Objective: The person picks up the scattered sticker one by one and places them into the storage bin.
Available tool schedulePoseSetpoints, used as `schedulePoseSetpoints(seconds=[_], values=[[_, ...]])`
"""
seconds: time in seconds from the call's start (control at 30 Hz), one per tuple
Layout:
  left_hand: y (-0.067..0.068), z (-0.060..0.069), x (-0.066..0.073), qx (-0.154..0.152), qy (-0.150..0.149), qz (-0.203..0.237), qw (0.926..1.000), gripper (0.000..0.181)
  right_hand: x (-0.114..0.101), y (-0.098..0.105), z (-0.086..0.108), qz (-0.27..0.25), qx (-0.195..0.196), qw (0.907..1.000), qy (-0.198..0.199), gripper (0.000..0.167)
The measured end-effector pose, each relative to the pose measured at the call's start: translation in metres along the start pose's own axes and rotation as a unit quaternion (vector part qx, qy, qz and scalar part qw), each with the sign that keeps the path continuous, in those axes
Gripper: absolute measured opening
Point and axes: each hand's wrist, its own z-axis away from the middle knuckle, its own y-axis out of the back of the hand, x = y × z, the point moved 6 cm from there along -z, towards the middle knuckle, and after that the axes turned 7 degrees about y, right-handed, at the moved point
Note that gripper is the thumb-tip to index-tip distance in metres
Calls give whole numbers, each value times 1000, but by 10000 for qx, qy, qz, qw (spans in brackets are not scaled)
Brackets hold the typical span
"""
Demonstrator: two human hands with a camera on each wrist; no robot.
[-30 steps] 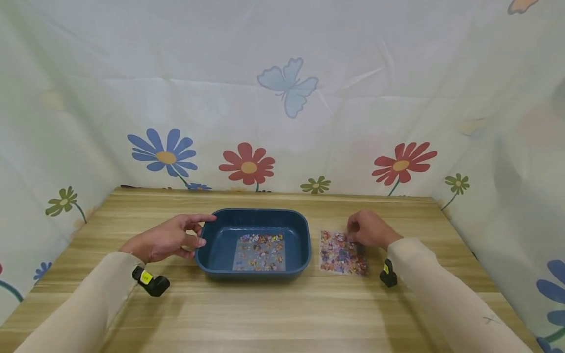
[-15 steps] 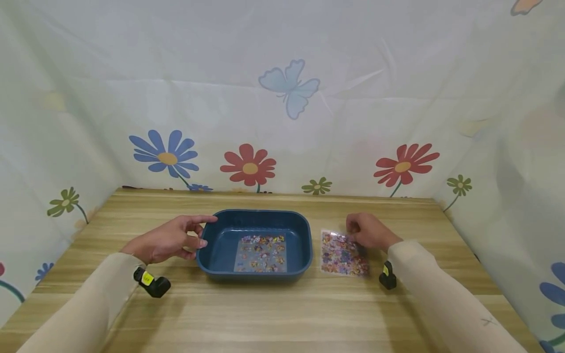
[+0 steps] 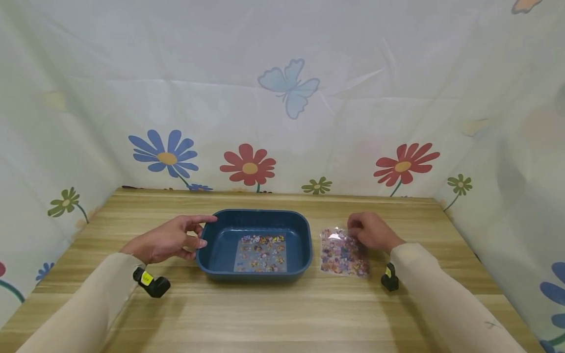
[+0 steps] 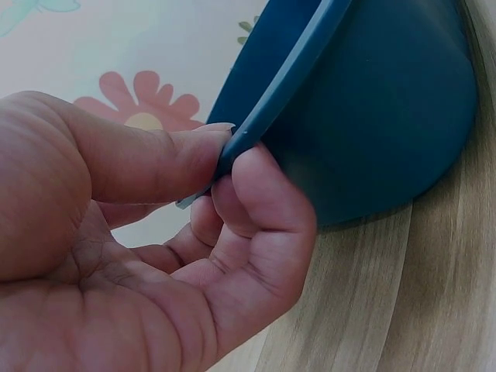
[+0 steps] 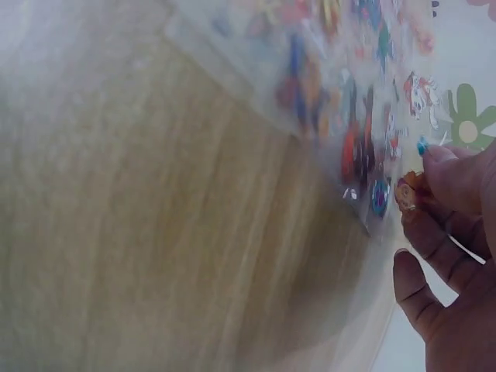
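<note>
My left hand [image 3: 169,238] pinches the left rim of a dark blue plastic basin [image 3: 209,267]; in the left wrist view the thumb lies on the inner side and curled fingers on the outer wall [image 4: 372,116]. Flat inside the basin lies a clear sticker sheet [image 3: 260,255] with small colourful cartoon figures. To the right, my right hand [image 3: 372,230] pinches the upper right edge of other clear sticker sheets [image 3: 342,252], which look stacked. In the right wrist view the sheets [image 5: 310,85] are tilted off the wood, their edge between thumb and fingers.
The basin and sheets are on a wood-grain table [image 3: 265,314]. Behind and at both sides hangs a pale cloth [image 3: 198,103] printed with flowers and a butterfly. A small black camera sits on each wrist.
The right hand has shifted slightly to the right. The sheets under it have tilted a little, and a bright glare now shows near their top edge. My left hand and the basin stay put.
</note>
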Motion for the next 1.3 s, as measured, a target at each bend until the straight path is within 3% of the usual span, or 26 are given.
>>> schedulePoseSetpoints(seconds=[0.23, 0.57, 0.83, 1.3], values=[[0, 0, -1, -3, 2, 17, 10000, 75, 2, 4, 3, -280, 324, 9991, -35, 24], [-1, 2, 0, -35, -49, -42, 10000, 76, 3, 11, 8, -585, 712, 9957, 26, 22], [0, 0, 0, -44, -33, -59, 10000, 77, 3, 15, 9, -1208, 801, 9891, -273, 21], [0, 1, -1, -76, -73, -66, 9999, 77, -5, 21, 11, -1988, 840, 9762, -203, 23]])
